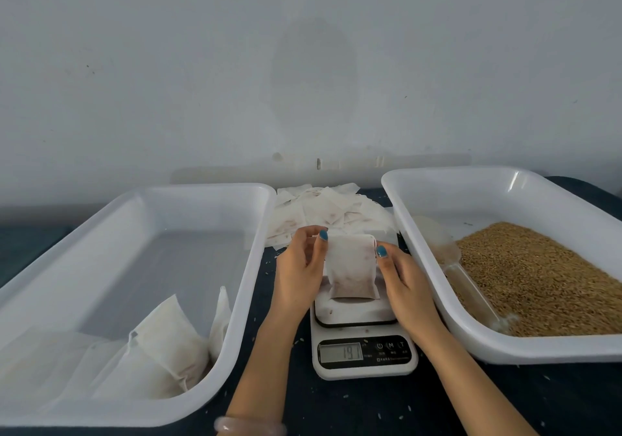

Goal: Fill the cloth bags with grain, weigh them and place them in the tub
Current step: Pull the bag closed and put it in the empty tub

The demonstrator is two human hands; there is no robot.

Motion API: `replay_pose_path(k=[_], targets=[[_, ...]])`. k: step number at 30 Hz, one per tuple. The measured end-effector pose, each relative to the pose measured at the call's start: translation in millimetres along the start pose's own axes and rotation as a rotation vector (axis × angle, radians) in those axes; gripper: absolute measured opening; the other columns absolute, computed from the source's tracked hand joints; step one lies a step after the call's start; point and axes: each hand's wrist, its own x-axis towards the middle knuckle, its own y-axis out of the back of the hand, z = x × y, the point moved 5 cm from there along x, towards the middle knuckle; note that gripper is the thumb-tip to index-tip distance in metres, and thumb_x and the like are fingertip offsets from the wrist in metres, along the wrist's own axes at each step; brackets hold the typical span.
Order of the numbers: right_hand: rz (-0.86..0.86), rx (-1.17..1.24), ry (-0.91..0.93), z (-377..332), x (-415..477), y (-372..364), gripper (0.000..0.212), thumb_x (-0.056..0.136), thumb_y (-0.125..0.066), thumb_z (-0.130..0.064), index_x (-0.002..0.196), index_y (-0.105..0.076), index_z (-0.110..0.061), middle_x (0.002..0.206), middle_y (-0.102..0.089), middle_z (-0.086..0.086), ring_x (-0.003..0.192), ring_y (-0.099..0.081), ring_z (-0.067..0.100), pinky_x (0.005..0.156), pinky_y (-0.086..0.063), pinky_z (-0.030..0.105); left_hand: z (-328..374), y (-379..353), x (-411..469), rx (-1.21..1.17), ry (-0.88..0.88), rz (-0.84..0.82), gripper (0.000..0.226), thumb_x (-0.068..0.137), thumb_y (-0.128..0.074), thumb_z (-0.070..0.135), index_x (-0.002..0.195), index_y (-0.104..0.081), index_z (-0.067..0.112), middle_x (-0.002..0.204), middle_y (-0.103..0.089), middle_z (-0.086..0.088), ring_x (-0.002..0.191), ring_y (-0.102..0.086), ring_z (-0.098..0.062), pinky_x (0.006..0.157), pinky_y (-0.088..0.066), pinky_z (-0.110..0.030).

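Soft dim light, wide-angle edge bending

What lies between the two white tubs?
Head view: the scale, a cloth bag on it held by left hand and right hand, empty bags piled behind.

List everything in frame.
table: 1, dark
scale: 1, white, centre of table
cloth bag: 1, white, upright on the scale
left tub: 1, white, left of scale
filled bags: several, white, near end of left tub
right tub: 1, white, right of scale
grain: brown heap, in right tub
scoop: 1, translucent, in right tub
empty bags: pile, white, behind scale
bracelet: 1, pale pink, left wrist
left hand: pinches bag's top left
right hand: pinches bag's right edge
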Motion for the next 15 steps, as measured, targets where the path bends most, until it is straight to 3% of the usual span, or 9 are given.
replay_pose_path(k=[8,15], targets=[[0.013,0.014,0.017,-4.1,0.4,-0.6,0.026,0.096,-0.034,-0.064,0.095,-0.059,-0.055,0.092,-0.064,0.016,0.091,-0.061,0.024,0.077,-0.050,0.032,0.6,-1.2,-0.1,0.003,-0.003,-0.004,0.021,0.102,-0.050,0.031,0.118,-0.058,0.021,0.100,-0.067,0.013,0.090,-0.066,-0.002,0.060,-0.050,-0.008],[0.008,0.003,0.022,-1.7,-0.4,-0.2,0.022,0.097,-0.037,-0.056,0.102,-0.058,-0.059,0.093,-0.067,0.007,0.091,-0.064,0.012,0.079,-0.049,0.019,-0.3,-1.4,0.6,0.014,-0.017,-0.002,0.018,0.102,-0.049,0.032,0.115,-0.058,0.025,0.098,-0.067,0.017,0.089,-0.066,-0.002,0.071,-0.055,-0.015]])
